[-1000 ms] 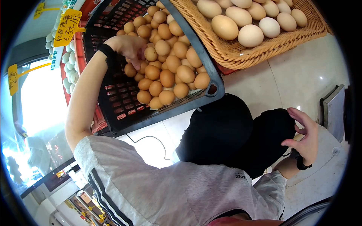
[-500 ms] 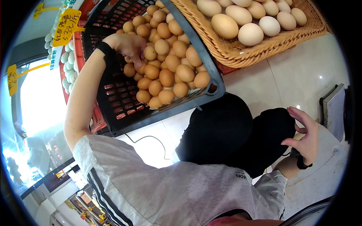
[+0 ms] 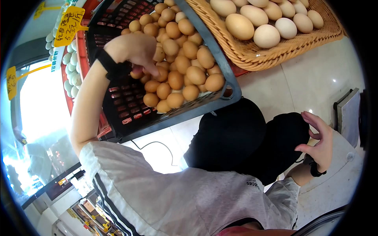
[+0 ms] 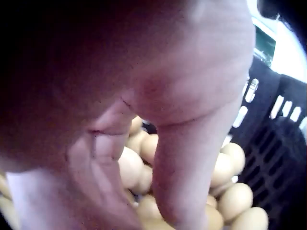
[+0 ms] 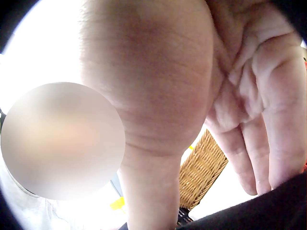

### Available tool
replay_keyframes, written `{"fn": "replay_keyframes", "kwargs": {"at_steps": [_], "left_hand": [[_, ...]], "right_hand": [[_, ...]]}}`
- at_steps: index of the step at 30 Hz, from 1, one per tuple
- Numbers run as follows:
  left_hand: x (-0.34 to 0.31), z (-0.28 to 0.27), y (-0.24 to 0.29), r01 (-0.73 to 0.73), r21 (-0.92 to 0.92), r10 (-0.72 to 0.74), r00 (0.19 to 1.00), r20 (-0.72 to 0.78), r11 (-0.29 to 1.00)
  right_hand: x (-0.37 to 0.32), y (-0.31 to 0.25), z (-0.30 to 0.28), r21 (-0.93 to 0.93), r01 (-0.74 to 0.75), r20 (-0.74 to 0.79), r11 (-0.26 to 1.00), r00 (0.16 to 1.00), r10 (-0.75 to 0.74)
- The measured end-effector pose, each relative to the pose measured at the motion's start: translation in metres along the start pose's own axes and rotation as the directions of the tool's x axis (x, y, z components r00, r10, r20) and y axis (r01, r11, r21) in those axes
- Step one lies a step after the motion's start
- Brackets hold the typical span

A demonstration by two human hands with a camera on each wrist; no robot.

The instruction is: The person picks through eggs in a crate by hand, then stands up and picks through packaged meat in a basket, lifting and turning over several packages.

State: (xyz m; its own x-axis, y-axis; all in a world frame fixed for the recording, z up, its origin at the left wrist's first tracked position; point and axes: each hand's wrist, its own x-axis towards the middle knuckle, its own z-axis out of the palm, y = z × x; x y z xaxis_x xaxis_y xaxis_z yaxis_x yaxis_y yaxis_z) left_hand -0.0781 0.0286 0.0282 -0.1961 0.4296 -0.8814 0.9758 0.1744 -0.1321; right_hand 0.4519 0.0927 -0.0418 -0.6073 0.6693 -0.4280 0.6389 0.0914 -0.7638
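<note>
while the left hand (image 3: 136, 49) reaches down into the black crate (image 3: 177, 119), its thumb points toward the brown eggs (image 3: 175, 80) and stands apart from the bent fingers, with several eggs showing through the gap in the left wrist view; the fingertips are partly hidden, so whether they pinch an egg cannot be told. the brown eggs lie heaped inside the slatted crate, mostly toward the side next to the wicker basket (image 3: 252, 63), and the hand hovers over or touches those at the opposite edge of the heap, which of the two being unclear. the right hand (image 3: 321, 141) is well apart from the crate, beside the black-clad knee (image 3: 287, 129), with its thumb spread away from the fingers, the fingers loosely extended and nothing seen in its grasp. paler eggs (image 3: 266, 36) sit in the wicker basket, just beside the crate's rim. on the crate's other side, greenish eggs (image 3: 72, 65) lie near a yellow price tag (image 3: 69, 26) with handwriting on it, and another yellow tag (image 3: 12, 82) stands farther out. a dark band (image 3: 107, 65) wraps the left wrist, and a metal plate (image 3: 348, 118) stands near the right hand. a thin black cable (image 3: 161, 144) curves across the pale floor (image 3: 275, 88) below the crate.
</note>
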Motion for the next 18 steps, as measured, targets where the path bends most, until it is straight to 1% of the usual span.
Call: {"fn": "replay_keyframes", "kwargs": {"at_steps": [2,3,6,7,10,13,16,18], "left_hand": [[0.004,0.011,0.007,-0.01,0.009,0.009,0.995,0.095,1.0],[0.003,0.013,0.016,0.03,0.008,-0.031,0.991,0.129,1.0],[0.014,0.023,0.012,-0.002,0.109,-0.021,0.978,0.208,0.994],[0.014,0.022,0.013,-0.022,0.107,0.002,0.982,0.19,0.994],[0.012,0.021,0.014,-0.022,0.053,0.018,0.997,0.072,0.998],[-0.002,0.016,0.024,-0.025,0.063,0.031,0.996,-0.085,0.998],[0.001,0.02,0.025,0.005,0.062,0.003,0.993,-0.118,0.998],[0.003,0.025,0.02,-0.081,0.093,0.098,0.977,-0.19,0.992]], "right_hand": [[0.003,-0.001,0.0,-0.001,0.003,0.002,1.0,1.0,-0.003],[0.003,-0.001,0.001,-0.002,0.001,0.004,1.0,1.0,-0.001],[0.004,-0.002,0.0,0.0,-0.014,0.004,1.0,1.0,0.014],[0.004,-0.001,0.0,-0.005,-0.015,0.002,1.0,1.0,0.015],[0.005,-0.001,0.0,-0.016,-0.024,-0.005,1.0,1.0,0.023],[0.006,-0.002,0.001,-0.022,-0.032,-0.001,0.999,0.999,0.032],[0.007,-0.002,0.001,-0.026,-0.031,0.005,0.999,1.0,0.031],[0.009,-0.001,0.0,-0.029,-0.026,0.007,0.999,1.0,0.026]]}}
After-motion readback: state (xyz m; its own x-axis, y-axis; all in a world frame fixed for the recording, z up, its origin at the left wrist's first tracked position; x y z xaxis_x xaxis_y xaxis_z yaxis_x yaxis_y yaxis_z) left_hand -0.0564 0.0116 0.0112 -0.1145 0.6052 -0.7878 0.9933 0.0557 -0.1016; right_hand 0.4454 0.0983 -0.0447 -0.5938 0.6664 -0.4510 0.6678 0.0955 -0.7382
